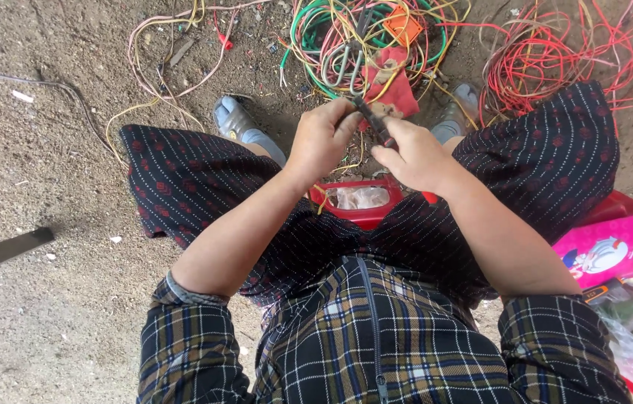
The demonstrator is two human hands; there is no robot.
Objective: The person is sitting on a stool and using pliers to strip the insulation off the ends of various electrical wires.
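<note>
Two hands worked one dark, slim tool (pixel 375 121) at frame centre.
Left hand (pixel 321 138) and right hand (pixel 413 155) both gripped it; two tangled wire heaps, multicoloured (pixel 361 34) and red (pixel 555 60), lay above.

Glossy plastic-coated wires (pixel 376 34), rough matt dirt ground (pixel 54 314)

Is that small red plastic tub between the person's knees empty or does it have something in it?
Not empty. The red plastic tub is open at the top, and pale, crinkled clear material lies inside; what it is cannot be told.
</note>
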